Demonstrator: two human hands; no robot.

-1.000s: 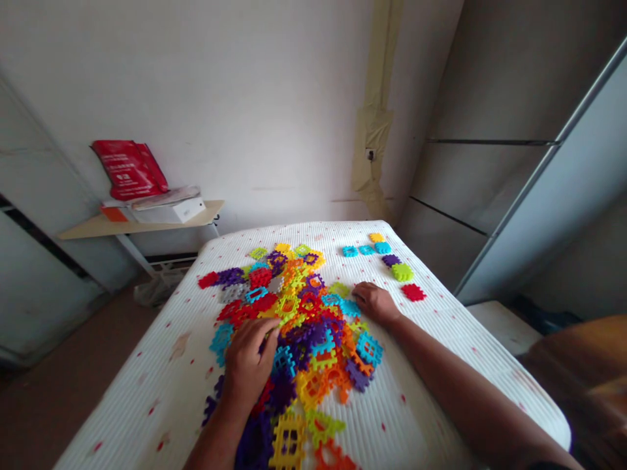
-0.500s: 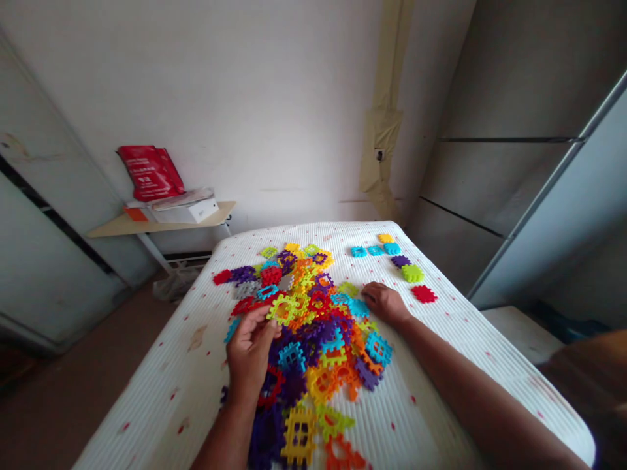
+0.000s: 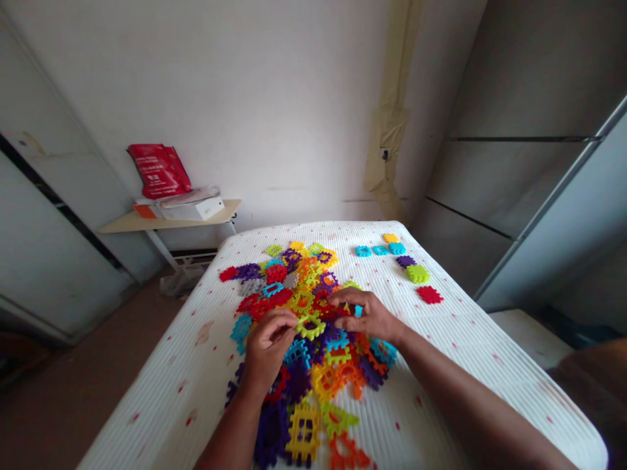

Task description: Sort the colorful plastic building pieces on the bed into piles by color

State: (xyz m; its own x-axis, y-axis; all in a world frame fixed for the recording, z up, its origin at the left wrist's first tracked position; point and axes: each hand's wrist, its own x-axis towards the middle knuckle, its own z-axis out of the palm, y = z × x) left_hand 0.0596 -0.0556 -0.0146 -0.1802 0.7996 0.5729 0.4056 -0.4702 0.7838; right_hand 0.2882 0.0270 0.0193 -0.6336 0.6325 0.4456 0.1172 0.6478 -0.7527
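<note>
A heap of colourful plastic interlocking tiles (image 3: 313,365) lies on a white ribbed mattress (image 3: 441,391). My left hand (image 3: 267,349) hovers over the heap and pinches a lime-green tile (image 3: 310,324) by its left edge. My right hand (image 3: 367,313) is just right of that tile, fingers curled around a small blue tile (image 3: 358,311); the two hands almost meet. A yellow grid tile (image 3: 304,434) and an orange tile (image 3: 345,454) lie nearest to me.
Separate tiles lie at the far right of the mattress: blue ones (image 3: 379,250), a purple one (image 3: 405,261), a lime block (image 3: 418,274), a red one (image 3: 430,295). A side shelf (image 3: 147,224) carries a white box (image 3: 193,209) and red bag (image 3: 159,170). A grey wardrobe (image 3: 539,183) stands to the right.
My left hand lifted a lime-green tile out of the heap and brought it toward the middle. My right hand left the mattress, picked up a blue tile and moved left to meet it.
</note>
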